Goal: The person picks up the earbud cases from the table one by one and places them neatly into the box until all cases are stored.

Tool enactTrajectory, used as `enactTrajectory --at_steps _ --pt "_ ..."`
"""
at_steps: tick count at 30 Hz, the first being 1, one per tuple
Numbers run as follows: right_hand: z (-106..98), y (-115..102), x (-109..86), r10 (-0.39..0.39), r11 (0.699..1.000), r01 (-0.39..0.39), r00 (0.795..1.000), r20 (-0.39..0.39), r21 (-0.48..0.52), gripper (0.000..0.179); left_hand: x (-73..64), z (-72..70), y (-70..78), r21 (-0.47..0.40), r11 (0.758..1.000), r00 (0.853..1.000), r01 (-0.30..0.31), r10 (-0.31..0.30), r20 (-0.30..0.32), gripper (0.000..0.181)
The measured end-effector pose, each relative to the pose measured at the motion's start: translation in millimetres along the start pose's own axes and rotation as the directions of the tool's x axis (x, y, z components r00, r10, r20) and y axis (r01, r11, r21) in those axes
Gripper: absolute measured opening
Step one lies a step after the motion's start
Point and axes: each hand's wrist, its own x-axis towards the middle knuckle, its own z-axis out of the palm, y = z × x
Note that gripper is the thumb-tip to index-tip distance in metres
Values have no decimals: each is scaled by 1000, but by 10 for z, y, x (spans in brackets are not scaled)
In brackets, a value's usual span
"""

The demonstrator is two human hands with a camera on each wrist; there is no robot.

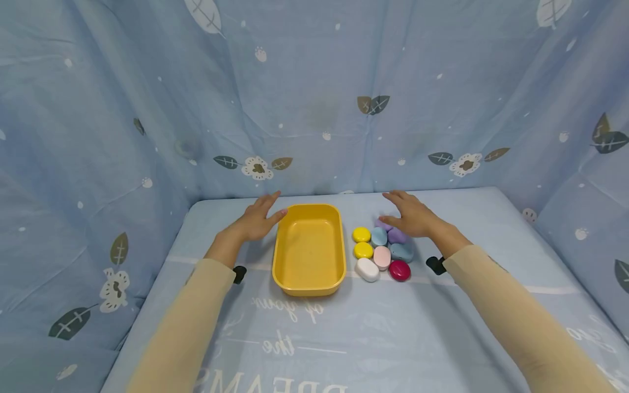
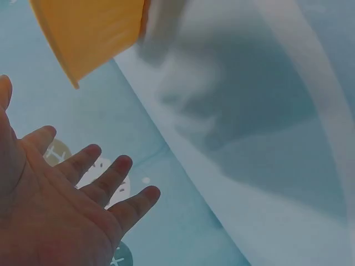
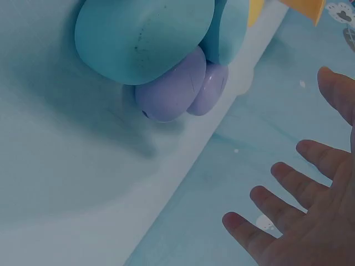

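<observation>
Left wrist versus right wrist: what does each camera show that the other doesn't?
Only the left wrist view: the left hand, fingers spread. Only the right wrist view: the right hand, blue pieces, purple pieces and a sliver of a yellow piece. Both: part of the tray and the patterned cloth.

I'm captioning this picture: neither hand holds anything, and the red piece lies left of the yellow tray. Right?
The side is wrong: the head view shows the red piece lying right of the yellow tray. Left hand and right hand indeed hold nothing.
</observation>
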Motion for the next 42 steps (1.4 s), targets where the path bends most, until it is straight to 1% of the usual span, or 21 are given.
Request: enactTrajectory --at_steps 7,13,18,20,27,30,34,38,42 --pt "28 -15 -65 -12 1000 12 1000 18 21 78 -45 84 -49 -27 1000 1000 -11 10 -14 79" --pt "105 -9 -106 -33 999 32 999 30 20 76 -92 178 -65 -101 995 1000 -13 12 -12 77" --pt "180 -38 -104 -67 998 67 998 8 20 73 -134 258 -102 -155 988 1000 1 -2 -6 77" --pt "219 -46 -90 -69 997 68 998 5 19 72 -155 280 -109 -172 985 1000 5 -6 -6 76" --pt "302 -102 -84 -42 999 41 998 42 28 66 -241 381 -99 -254 966 999 34 -37 -7 72" --pt "315 -116 -91 -38 999 37 998 49 25 63 -272 429 -96 -273 962 1000 26 -27 -2 70" --pt "345 -116 -90 -28 999 27 998 52 26 60 -299 477 -96 -301 953 1000 15 -19 -11 68" --pt "381 -114 -73 -17 999 15 998 58 28 58 -318 522 -120 -331 944 1000 -5 1 -13 67" --pt "415 -114 -42 -19 999 18 998 59 31 56 -367 559 -142 -384 923 1000 -5 11 14 66"
